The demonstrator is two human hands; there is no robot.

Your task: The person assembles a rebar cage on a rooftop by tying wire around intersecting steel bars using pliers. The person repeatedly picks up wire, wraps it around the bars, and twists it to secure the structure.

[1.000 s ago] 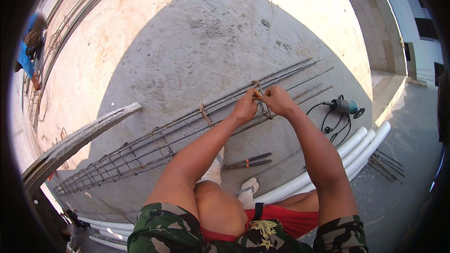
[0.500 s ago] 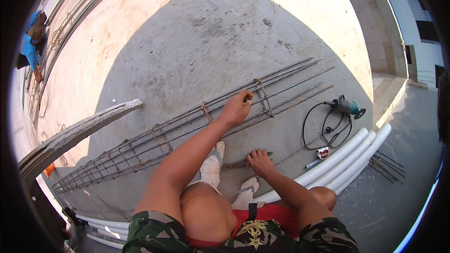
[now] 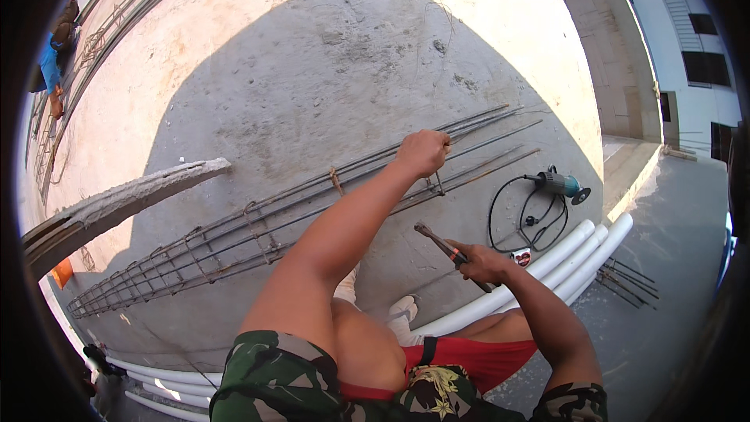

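A long rebar cage (image 3: 269,227) of steel bars and square stirrups lies on the concrete, narrowing toward the left in the fisheye picture. My left hand (image 3: 424,153) is closed at the cage's upper bars, close to the stirrup (image 3: 437,184) at its right end. What its fingers pinch is too small to make out. In my right hand (image 3: 483,262) is a pair of pincers (image 3: 442,242) with dark, orange-marked handles. Their jaws point up and left, held above the floor just below the cage and apart from it.
An angle grinder (image 3: 564,184) with a coiled black cord lies at the right. White pipes (image 3: 531,270) run beside my right leg, with short rebar pieces (image 3: 629,281) beyond. A rough concrete-crusted beam (image 3: 133,199) juts in from the left. A co-worker in blue (image 3: 50,70) crouches at far left.
My right hand has picked the pincers up off the floor and raised them to the right. My left hand has moved up and right along the cage to the stirrup.
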